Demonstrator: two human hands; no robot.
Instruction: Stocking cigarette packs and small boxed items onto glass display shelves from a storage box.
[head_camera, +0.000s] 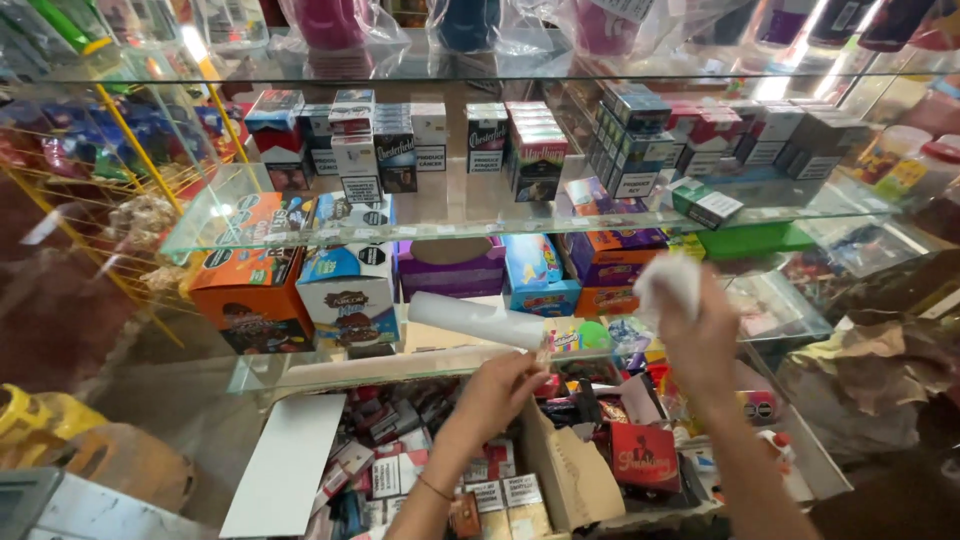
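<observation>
Mid-wipe on the glass display case: right hand (700, 335) was closed around a crumpled white cloth (670, 280), held up at roughly 3 o'clock of frame centre, just in front of the edge of the middle clear glass shelf (440, 215). Left hand (505, 385) was pinched shut on the near end of a white rolled paper tube (475, 320), which ran off toward 10 o'clock over the lower glass shelf (300, 370). The tube's far end lay just beside a white-and-blue cardboard snack box (350, 290), with an orange cardboard snack box (245, 275) next to it at 9 o'clock. Stacked small cardboard packs (530, 150) filled the middle shelf, well apart from both hands. Below the hands, an open brown cardboard carton (570, 470) of mixed small packs sat at 6 o'clock. Judgement: cloth looked about to meet glass, tube being held aside. Next move would need the cloth kept flat on the shelf edge without nudging the packs near it, and the tube kept steady so it doesn't roll into the boxes.
</observation>
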